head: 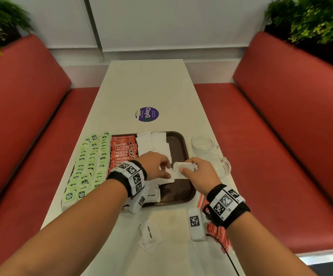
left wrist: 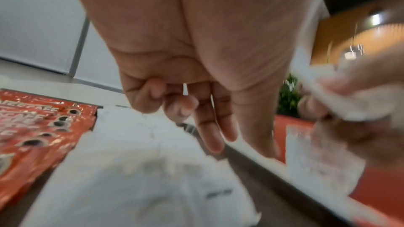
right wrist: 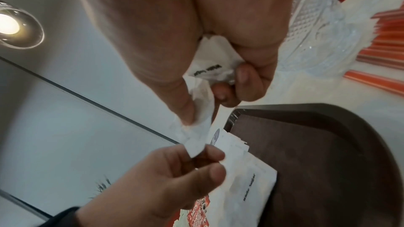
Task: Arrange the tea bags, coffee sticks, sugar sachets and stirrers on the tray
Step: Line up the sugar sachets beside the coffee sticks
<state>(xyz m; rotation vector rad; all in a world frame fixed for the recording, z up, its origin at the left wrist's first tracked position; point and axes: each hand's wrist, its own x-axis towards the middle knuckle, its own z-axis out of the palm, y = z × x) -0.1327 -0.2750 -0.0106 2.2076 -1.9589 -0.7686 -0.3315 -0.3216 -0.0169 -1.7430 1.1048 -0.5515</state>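
A dark brown tray [head: 183, 150] lies mid-table. On it are a row of red coffee sticks [head: 122, 150] at the left and white sugar sachets [head: 153, 141] beside them. Over the tray my right hand [head: 187, 167] grips a small bunch of sugar sachets [right wrist: 210, 70]. My left hand [right wrist: 205, 160] pinches the lower end of one sachet [right wrist: 196, 144] from that bunch between thumb and forefinger. Green tea bags [head: 90, 164] lie in rows on the table left of the tray. Red-striped stirrers [head: 217, 230] lie under my right wrist.
Two glass cups [head: 202, 145] [head: 220, 166] stand on the table right of the tray. Loose sugar sachets [head: 150, 234] lie near the front edge. A round purple sticker [head: 147, 114] is beyond the tray. Red benches [head: 293, 120] flank the table.
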